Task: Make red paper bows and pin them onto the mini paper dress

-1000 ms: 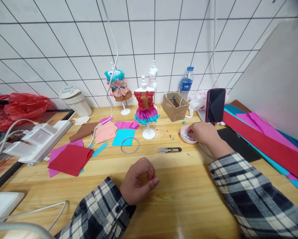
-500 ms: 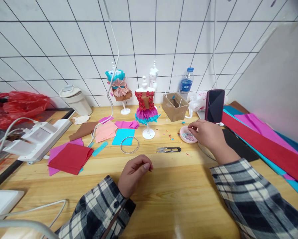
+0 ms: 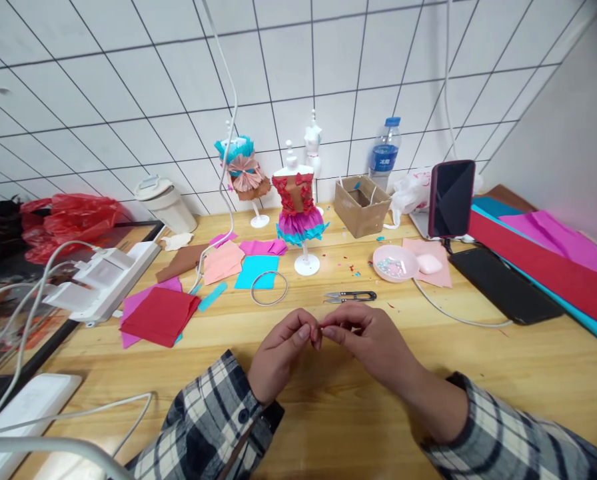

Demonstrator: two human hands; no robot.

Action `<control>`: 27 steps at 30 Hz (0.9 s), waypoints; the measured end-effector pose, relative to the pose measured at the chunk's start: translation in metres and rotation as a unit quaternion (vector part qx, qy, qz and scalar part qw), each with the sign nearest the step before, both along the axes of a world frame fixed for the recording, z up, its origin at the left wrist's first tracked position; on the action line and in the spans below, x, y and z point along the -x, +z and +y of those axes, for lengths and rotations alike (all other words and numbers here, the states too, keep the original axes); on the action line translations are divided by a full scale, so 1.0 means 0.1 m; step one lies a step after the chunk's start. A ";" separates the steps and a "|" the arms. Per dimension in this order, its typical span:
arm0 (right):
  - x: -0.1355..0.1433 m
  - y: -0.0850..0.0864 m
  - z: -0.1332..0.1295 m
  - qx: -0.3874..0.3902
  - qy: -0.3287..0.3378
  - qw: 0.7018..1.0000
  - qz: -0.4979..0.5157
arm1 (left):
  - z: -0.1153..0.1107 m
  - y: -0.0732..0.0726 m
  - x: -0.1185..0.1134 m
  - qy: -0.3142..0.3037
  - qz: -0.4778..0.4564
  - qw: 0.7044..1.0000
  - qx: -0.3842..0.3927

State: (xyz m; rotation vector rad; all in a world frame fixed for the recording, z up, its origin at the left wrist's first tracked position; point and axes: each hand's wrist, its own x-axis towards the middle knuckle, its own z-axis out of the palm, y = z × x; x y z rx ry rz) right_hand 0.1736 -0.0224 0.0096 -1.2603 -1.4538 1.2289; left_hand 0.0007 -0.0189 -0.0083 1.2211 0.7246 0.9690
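My left hand [image 3: 284,350] and my right hand [image 3: 371,340] meet fingertip to fingertip over the table's front. Both are pinched closed; whatever lies between the fingertips is too small to make out. Just beyond them lie black thread snips [image 3: 351,296] and a metal ring [image 3: 269,288]. A small mannequin [image 3: 306,264] stands upright behind, in a dress with a red-trimmed brown bodice [image 3: 294,193] and a magenta and blue skirt [image 3: 302,225]. To the right, a pink dish [image 3: 396,263] holds small shiny bits.
Crepe paper pieces, with red sheets [image 3: 161,317] and a blue square [image 3: 256,272], lie left. A cardboard box [image 3: 362,212], a water bottle [image 3: 384,155] and a phone [image 3: 451,199] stand at the back right. A power strip [image 3: 106,283] with cables lies left.
My right hand has moved from the pink dish to the left and nearer me, meeting my left hand. The camera view has shifted slightly.
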 end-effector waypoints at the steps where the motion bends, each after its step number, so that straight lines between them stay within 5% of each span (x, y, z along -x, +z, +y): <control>1: 0.01 -0.01 -0.01 0.024 0.003 1.000 0.018 | -0.01 0.00 0.00 0.007 0.016 1.000 -0.007; 6: 0.05 -0.03 -0.04 0.134 0.017 0.985 0.107 | -0.01 -0.02 0.03 0.026 0.115 0.989 -0.089; 18: -0.02 -0.05 -0.06 0.181 0.126 0.962 0.158 | -0.02 0.03 0.07 -0.020 0.212 0.953 -0.215; 27: 0.00 -0.07 -0.04 0.175 0.112 0.961 0.182 | -0.01 0.09 0.04 -0.008 0.308 0.899 -0.313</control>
